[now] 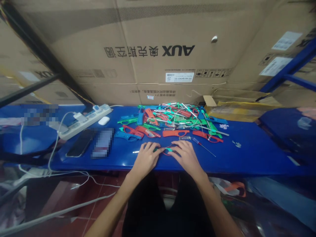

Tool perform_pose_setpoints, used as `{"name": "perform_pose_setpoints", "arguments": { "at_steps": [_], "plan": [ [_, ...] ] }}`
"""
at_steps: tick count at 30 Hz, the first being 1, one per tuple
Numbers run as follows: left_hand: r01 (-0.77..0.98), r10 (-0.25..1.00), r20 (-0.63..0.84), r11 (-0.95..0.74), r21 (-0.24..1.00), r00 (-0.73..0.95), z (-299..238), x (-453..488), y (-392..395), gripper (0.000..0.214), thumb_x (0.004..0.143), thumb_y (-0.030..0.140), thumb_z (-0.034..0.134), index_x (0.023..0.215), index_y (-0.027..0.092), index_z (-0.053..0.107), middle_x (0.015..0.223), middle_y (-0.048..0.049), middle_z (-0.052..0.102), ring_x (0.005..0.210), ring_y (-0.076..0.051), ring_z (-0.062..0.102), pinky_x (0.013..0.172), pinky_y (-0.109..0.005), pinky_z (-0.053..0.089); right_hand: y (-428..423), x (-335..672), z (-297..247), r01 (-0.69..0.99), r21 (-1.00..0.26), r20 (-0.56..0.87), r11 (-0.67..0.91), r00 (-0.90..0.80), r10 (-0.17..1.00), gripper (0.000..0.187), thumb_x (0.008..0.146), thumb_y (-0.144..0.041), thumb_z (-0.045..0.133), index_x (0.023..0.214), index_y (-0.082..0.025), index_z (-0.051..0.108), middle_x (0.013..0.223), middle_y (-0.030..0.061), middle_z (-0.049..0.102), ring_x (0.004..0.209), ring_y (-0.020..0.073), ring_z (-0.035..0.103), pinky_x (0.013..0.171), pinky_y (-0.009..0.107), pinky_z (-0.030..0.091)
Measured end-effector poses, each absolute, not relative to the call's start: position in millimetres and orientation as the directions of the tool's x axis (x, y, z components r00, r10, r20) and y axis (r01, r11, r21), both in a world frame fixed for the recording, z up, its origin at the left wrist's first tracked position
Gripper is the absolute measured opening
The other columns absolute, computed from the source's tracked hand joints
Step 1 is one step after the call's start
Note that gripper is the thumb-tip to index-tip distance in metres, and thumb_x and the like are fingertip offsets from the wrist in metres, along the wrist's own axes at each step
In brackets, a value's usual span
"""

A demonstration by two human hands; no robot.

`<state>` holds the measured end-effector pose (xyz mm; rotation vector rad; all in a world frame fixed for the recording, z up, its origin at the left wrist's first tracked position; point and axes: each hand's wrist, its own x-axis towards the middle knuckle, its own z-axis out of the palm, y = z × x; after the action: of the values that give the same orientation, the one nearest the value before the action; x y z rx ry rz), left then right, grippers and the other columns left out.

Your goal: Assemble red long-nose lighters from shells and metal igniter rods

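At the front of the blue table, both my hands hold a long-nosed lighter (169, 150) with green and red parts, mostly hidden by my fingers. Its metal tube seems to stick out to the left of my left hand (147, 158), whose fingers are closed on it. My right hand (187, 156) pinches the other end. Just beyond my hands lie red lighter casings (175, 133) and a small metal-and-clear part (184, 138). A screwdriver (203, 146) rests beside my right hand. Behind is a tangled pile of lighter casings, metal tubes and wires (177, 117).
To the left are a white power strip (85, 121), a small white case (104, 120) and two phones, one dark (81, 143). Small loose parts (236, 144) lie right. An open carton (237, 110) and large cardboard boxes (148, 29) stand behind. Cables hang below the table's front edge.
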<state>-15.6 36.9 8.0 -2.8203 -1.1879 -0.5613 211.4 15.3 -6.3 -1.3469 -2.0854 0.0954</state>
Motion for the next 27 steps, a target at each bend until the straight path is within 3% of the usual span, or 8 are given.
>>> {"name": "perform_pose_setpoints", "arguments": {
  "at_steps": [4,8,13,21,27],
  "plan": [
    [0.690,0.648,0.373,-0.724,0.031,0.664,5.0,-16.8,35.4,0.038,0.097,0.012,0.057,0.133,0.024,0.065,0.127,-0.0081,0.068,0.109,-0.027,0.056,0.095,-0.045,0.042,12.3,210.1,-5.5,0.827,-0.314,0.522,0.466,-0.260,0.812,0.018,0.097,-0.036,0.065,0.101,-0.023,0.078,0.124,0.0072,0.074,0.116,0.0276,0.063,0.100,0.047,0.043],
    [0.681,0.632,0.385,-0.733,0.015,0.672,1.4,-18.8,36.0,0.042,0.094,0.005,0.057,0.131,0.023,0.066,0.126,-0.0083,0.069,0.107,-0.026,0.058,0.091,-0.042,0.043,11.4,210.5,-4.6,0.844,-0.250,0.539,0.474,-0.285,0.792,0.019,0.097,-0.035,0.066,0.102,-0.023,0.079,0.134,0.0087,0.070,0.124,0.0298,0.060,0.105,0.050,0.042],
    [0.693,0.645,0.373,-0.720,0.006,0.667,1.3,-18.2,35.7,0.040,0.094,0.008,0.058,0.130,0.024,0.066,0.129,-0.0078,0.068,0.109,-0.027,0.057,0.091,-0.043,0.045,11.8,209.9,-4.1,0.845,-0.206,0.565,0.494,-0.310,0.765,0.020,0.099,-0.034,0.063,0.101,-0.023,0.080,0.133,0.0103,0.070,0.123,0.0299,0.062,0.104,0.052,0.044],
    [0.708,0.669,0.329,-0.707,0.001,0.667,2.2,-13.4,36.7,0.038,0.100,0.015,0.052,0.135,0.023,0.063,0.134,-0.0110,0.065,0.123,-0.032,0.053,0.099,-0.049,0.045,13.1,209.0,-4.8,0.805,-0.308,0.531,0.507,-0.297,0.794,0.021,0.101,-0.027,0.058,0.108,-0.022,0.077,0.132,0.0125,0.070,0.126,0.0300,0.060,0.103,0.053,0.050],
    [0.722,0.696,0.354,-0.688,0.077,0.625,0.8,-13.7,36.7,0.044,0.103,0.019,0.049,0.146,0.024,0.054,0.138,-0.0115,0.062,0.129,-0.030,0.052,0.105,-0.047,0.045,16.1,210.0,-12.4,0.790,-0.396,0.507,0.468,-0.237,0.829,0.031,0.099,-0.033,0.061,0.128,-0.023,0.069,0.136,0.0123,0.067,0.129,0.0315,0.058,0.107,0.054,0.049]
  ]
}}
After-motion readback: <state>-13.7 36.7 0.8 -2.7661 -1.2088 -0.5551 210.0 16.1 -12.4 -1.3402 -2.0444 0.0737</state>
